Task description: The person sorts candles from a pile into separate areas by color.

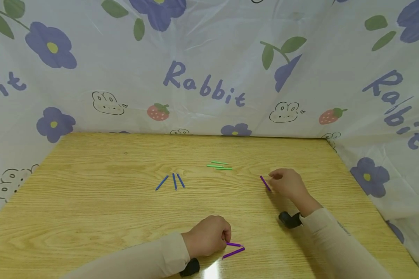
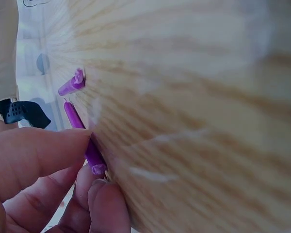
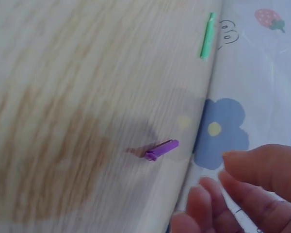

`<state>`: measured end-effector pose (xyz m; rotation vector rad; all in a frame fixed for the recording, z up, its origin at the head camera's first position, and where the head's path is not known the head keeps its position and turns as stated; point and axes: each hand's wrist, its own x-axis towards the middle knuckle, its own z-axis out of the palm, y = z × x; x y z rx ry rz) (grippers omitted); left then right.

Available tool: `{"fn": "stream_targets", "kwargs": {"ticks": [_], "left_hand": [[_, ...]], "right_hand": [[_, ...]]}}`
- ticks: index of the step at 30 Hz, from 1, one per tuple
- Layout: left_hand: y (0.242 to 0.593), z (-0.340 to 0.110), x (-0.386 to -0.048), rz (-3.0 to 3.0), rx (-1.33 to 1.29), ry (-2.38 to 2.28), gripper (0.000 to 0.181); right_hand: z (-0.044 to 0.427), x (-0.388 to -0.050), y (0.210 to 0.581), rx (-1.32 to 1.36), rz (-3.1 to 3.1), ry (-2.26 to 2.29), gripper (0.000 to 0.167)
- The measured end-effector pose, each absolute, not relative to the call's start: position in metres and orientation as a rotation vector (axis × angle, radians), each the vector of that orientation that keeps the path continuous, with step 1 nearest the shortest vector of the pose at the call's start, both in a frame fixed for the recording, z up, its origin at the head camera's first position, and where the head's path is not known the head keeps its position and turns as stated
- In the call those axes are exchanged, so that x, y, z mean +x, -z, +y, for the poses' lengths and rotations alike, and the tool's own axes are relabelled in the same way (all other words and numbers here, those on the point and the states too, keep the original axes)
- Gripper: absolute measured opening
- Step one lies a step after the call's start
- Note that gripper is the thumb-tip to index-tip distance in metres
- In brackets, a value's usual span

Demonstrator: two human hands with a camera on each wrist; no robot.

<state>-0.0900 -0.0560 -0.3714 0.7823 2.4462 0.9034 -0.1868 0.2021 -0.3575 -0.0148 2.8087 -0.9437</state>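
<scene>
At the front of the table, my left hand (image 1: 208, 235) pinches the end of a thin purple candle (image 2: 75, 115) between thumb and fingers, low over the wood. A second purple candle (image 1: 234, 253) lies just beside it, at an angle. My right hand (image 1: 289, 185) hovers farther back on the right, fingers loosely bent and holding nothing. Left of its fingertips lies a third purple candle (image 1: 265, 183). The right wrist view shows a gap between those fingers and this purple candle (image 3: 162, 149).
Several thin sticks lie farther back: blue candles (image 1: 174, 181) left of centre and green candles (image 1: 219, 166) at the middle. A printed rabbit-and-flower cloth (image 1: 209, 50) rises behind the wooden table (image 1: 90, 209). Dark wrist straps (image 1: 290, 219) hang under both sleeves.
</scene>
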Motion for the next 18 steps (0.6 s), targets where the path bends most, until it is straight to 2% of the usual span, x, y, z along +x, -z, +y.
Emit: {"fn": "stream_targets", "kwargs": {"ticks": [18], "left_hand": [[0.369,-0.056,-0.089,2.45,0.796,-0.906,0.022]], "right_hand": [[0.187,-0.143,0.348,-0.261,2.91,1.064,0.027]]}}
